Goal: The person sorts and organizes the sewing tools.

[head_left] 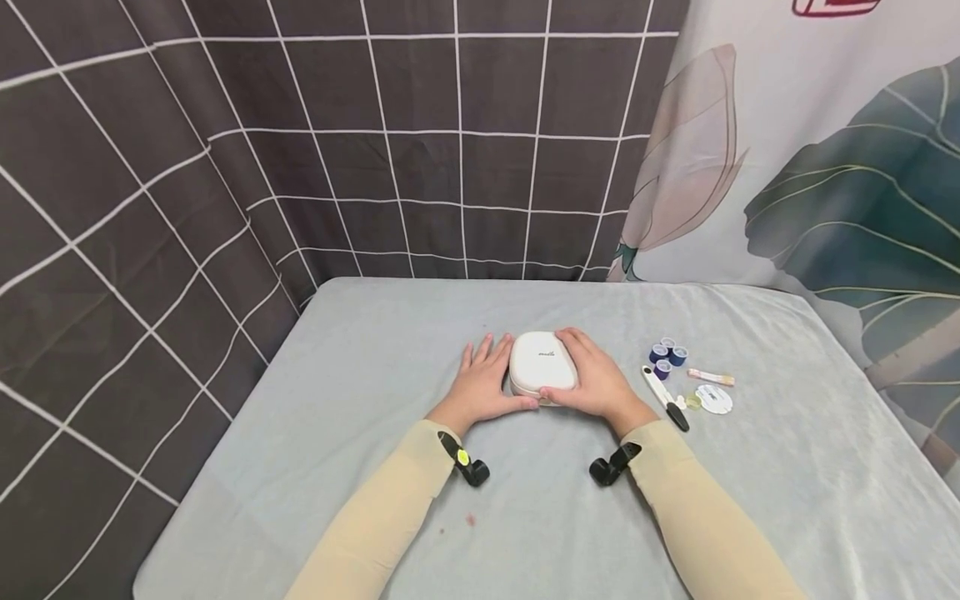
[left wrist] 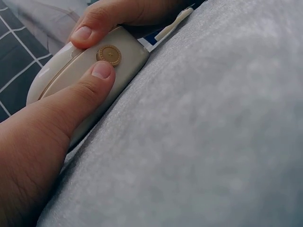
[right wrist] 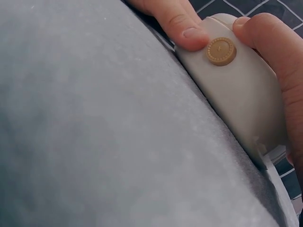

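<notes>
A small white case (head_left: 542,360) with rounded corners and dark lettering on its lid lies on the grey cloth. Its front wall carries a round gold button (right wrist: 221,51). My left hand (head_left: 480,389) holds the case's left side; its fingers spread forward and its thumb (left wrist: 97,82) presses the front just beside the button. From the right my right hand (head_left: 596,375) grips the case, its fingers along the far right side and its thumb (right wrist: 265,35) at the lid's front edge above the button. The lid is down, so the inside is hidden.
Several blue and purple thread spools (head_left: 667,353) stand right of the case. Near them lie a slim white tool with a black end (head_left: 666,399), a pinkish strip (head_left: 711,377), a white disc (head_left: 714,399) and a small yellowish piece (head_left: 693,402). Dark checked curtain (head_left: 420,167) hangs behind.
</notes>
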A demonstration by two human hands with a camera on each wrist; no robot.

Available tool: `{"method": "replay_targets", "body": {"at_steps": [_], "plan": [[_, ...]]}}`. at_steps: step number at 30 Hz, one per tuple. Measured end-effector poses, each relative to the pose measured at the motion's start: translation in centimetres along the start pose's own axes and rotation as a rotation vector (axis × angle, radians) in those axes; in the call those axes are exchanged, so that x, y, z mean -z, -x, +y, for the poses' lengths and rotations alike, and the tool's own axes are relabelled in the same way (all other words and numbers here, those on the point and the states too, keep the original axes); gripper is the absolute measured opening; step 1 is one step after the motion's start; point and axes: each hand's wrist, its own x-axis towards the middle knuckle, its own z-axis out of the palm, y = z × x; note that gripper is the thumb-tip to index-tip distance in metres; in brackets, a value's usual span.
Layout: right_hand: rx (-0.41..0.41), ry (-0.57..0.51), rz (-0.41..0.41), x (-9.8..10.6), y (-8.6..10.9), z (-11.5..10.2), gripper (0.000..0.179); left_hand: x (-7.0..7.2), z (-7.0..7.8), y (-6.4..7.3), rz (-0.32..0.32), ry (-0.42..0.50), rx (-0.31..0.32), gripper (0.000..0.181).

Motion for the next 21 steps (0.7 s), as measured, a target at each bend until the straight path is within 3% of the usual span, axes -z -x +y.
{"method": "replay_targets", "body": {"at_steps": [21], "plan": [[-0.001,0.002,0.029,0.08,-0.04,-0.08,0.092,0.11,0.09,0.02,-0.001,-0.005,0.003,0.122]]}}
